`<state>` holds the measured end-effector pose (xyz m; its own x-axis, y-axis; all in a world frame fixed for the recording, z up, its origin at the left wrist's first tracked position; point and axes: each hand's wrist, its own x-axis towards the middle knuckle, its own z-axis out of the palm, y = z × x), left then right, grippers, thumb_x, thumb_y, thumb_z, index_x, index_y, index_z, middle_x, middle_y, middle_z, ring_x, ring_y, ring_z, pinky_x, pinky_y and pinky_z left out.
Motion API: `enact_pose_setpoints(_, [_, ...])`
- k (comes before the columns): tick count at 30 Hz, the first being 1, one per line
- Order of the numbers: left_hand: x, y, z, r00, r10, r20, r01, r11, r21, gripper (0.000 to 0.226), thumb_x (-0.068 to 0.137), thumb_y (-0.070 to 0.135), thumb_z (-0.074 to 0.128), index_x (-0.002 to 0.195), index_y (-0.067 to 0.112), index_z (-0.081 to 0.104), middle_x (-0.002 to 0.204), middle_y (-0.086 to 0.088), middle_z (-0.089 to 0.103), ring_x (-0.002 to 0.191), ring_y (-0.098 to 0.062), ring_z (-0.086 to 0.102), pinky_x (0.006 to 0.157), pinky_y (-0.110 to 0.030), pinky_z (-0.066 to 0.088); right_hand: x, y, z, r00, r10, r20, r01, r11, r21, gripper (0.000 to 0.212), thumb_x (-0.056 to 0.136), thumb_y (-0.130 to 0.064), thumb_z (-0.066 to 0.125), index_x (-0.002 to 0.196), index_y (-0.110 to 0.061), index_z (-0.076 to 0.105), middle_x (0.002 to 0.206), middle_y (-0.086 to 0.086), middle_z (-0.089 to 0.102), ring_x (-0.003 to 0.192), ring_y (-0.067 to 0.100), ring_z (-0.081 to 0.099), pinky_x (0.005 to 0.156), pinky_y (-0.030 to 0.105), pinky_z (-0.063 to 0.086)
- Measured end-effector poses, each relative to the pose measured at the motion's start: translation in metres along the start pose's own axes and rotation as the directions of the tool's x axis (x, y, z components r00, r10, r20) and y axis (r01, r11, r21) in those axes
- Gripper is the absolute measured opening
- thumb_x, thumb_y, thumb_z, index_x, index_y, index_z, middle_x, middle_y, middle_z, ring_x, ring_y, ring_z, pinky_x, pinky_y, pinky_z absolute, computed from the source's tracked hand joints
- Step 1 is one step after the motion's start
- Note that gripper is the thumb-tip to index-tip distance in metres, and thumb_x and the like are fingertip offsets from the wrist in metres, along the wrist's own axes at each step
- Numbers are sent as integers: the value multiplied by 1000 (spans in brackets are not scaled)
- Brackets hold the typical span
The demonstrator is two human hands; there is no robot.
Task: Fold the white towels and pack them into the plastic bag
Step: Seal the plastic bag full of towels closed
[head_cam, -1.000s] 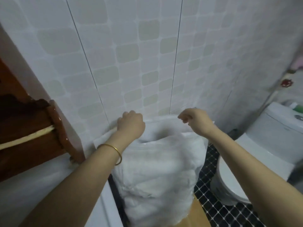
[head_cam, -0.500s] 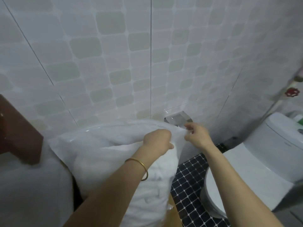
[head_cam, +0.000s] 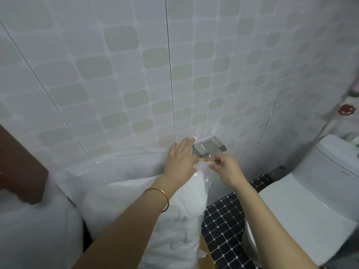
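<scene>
A clear plastic bag (head_cam: pixel 108 167) stuffed with white towels (head_cam: pixel 174 220) stands upright against the tiled wall. My left hand (head_cam: pixel 180 162), with a gold bangle on the wrist, lies with fingers fairly straight on the bag's top edge near the wall. My right hand (head_cam: pixel 225 167) pinches the bag's right top corner, where a thin yellow strip (head_cam: pixel 204 159) shows between the two hands. The bag's bottom is hidden behind my arms.
A shiny metal paper holder (head_cam: pixel 210 147) juts from the wall just behind my hands. A white toilet (head_cam: pixel 303 206) stands at the right on black mosaic floor (head_cam: pixel 223 226). Brown wooden furniture (head_cam: pixel 19 166) is at the left, with a white surface (head_cam: pixel 35 235) below it.
The view has swung right. My left hand has opened and slid right along the bag's top toward the right hand. The right hand stays pinching the corner.
</scene>
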<state>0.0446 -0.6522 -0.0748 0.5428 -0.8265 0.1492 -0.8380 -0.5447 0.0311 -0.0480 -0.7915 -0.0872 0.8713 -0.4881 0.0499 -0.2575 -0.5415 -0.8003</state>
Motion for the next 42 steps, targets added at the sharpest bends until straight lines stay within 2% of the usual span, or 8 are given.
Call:
enact_pose_setpoints(3, [10,8,-6,996,-29,83,29,1000,1,16,91,26,53,104,21,63,121,0,57,122,-20,46,115,-48,1,-2,3,5,995,42,-91,-38,998,42,6,84,1,61,80,-2,62,76,2,58,70,14,49,56,12,34])
enact_pose_setpoints(6, [11,12,-7,994,-56,95,64,994,-84,13,94,22,50,98,17,60,105,-1,63,105,-22,57,113,-40,16,0,10,5,991,77,-106,-73,996,44,5,84,-1,63,87,-4,64,77,-1,59,66,10,49,54,7,37])
enact_pose_setpoints(9, [9,10,-5,991,-74,116,89,987,-136,14,95,24,49,101,14,58,107,-4,64,102,-26,59,96,-34,37,1,13,1,995,66,-78,-62,997,55,9,82,0,64,84,-9,63,71,-5,56,62,7,47,53,8,37])
enact_pose_setpoints(15, [8,9,-7,967,-134,219,204,917,-343,32,89,18,57,119,15,49,113,-8,62,105,-29,57,87,-37,46,-2,11,2,999,44,-22,-40,987,154,32,83,1,64,66,-23,53,60,-9,47,54,4,41,49,9,34])
enact_pose_setpoints(19, [10,18,-6,961,-140,238,226,893,-389,19,88,26,59,102,13,63,103,-6,63,98,-26,58,79,-34,47,-8,9,6,1000,12,-20,-8,981,195,28,84,-1,64,68,-22,54,61,-8,47,56,4,41,49,10,34])
enact_pose_setpoints(26, [-3,24,3,952,-253,173,306,805,-508,11,85,24,61,75,22,59,76,3,56,76,-20,55,56,-26,32,-20,6,18,993,-11,-118,31,985,171,15,85,-2,64,77,-14,58,60,-10,46,54,3,39,51,10,35])
enact_pose_setpoints(36, [-1,28,-1,947,-282,155,321,797,-512,21,85,23,61,67,24,49,83,4,59,87,-22,58,66,-30,38,-20,6,23,985,-24,-168,45,991,125,5,84,-5,67,84,-3,63,59,-12,46,52,-1,44,53,9,36])
enact_pose_setpoints(42, [3,31,-2,962,-240,128,272,854,-443,10,87,23,60,78,22,57,96,1,64,93,-22,58,74,-34,44,-20,8,13,988,-7,-155,29,990,138,9,85,-5,66,87,-12,62,65,-12,52,58,-1,46,54,7,37])
